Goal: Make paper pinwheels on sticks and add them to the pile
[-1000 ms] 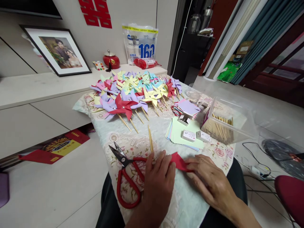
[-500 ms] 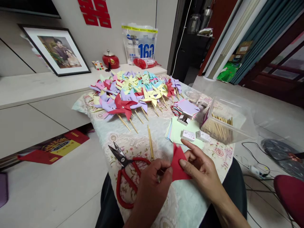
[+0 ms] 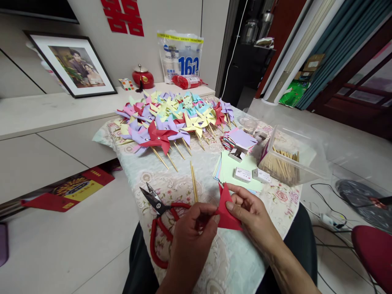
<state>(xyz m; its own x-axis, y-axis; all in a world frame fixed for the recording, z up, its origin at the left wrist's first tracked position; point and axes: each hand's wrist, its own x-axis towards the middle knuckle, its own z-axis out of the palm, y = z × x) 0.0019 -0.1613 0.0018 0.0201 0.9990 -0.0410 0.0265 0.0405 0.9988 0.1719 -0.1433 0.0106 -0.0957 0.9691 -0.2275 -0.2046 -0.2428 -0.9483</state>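
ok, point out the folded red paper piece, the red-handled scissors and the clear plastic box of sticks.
folded red paper piece [image 3: 226, 208]: head view, its flat face.
red-handled scissors [image 3: 155, 199]: head view, the dark blades.
clear plastic box of sticks [image 3: 306, 157]: head view, its side wall.

Big pile of paper pinwheels [image 3: 171, 120] up top, red scissors [image 3: 161, 222] near the edge, clear tub of sticks [image 3: 290, 157] off right.

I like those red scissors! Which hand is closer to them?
Left. The left hand hovers right beside the red scissors; the right hand is farther, across the red paper.
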